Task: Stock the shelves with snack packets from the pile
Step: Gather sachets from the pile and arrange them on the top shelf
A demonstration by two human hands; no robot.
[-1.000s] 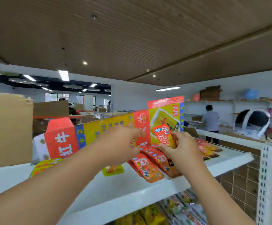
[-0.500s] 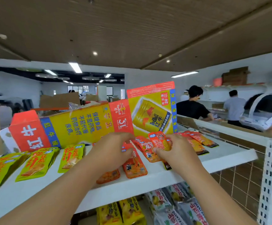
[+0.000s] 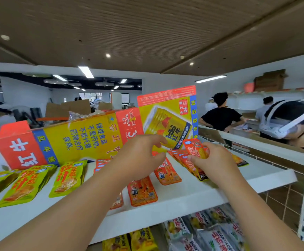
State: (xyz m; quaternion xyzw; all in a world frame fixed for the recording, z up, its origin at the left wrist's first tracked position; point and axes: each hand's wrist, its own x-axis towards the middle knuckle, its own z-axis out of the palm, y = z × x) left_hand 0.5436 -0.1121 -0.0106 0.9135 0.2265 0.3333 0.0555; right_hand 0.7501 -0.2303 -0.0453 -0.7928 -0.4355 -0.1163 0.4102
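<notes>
Now: right grip point(image 3: 217, 160) curled round fanned bunch of orange snack packets point(image 3: 194, 151); bunch sticks out left of thumb, above white shelf point(image 3: 256, 178). Left grip point(image 3: 138, 157) loosely curled, holds nothing, just left of bunch, hovers over loose orange packets point(image 3: 142, 193) lying flat on shelf. Green packets point(image 3: 67, 179) farther left. Red Bull carton point(image 3: 86, 142) stands behind.

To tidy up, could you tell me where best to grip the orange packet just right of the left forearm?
Pinch the orange packet by its near edge, from the front: it lies flat, that end free, the far end hidden by the left hand.
</notes>
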